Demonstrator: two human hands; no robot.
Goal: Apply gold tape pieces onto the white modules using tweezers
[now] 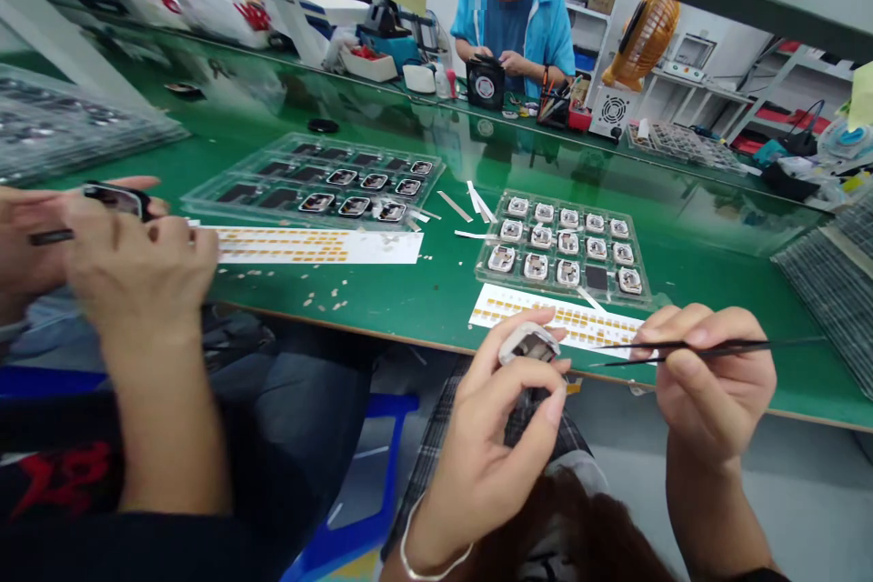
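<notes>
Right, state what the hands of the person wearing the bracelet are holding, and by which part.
The left hand pinches a white square-framed module by its edges. The right hand grips black fine tweezers around the middle of their length.

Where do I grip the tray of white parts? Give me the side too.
Grip the tray by its clear rim at the right end, coming from the right. The white parts fill most of its pockets, the white sheet lies along the near edge, and strips crowd the left end.
</notes>
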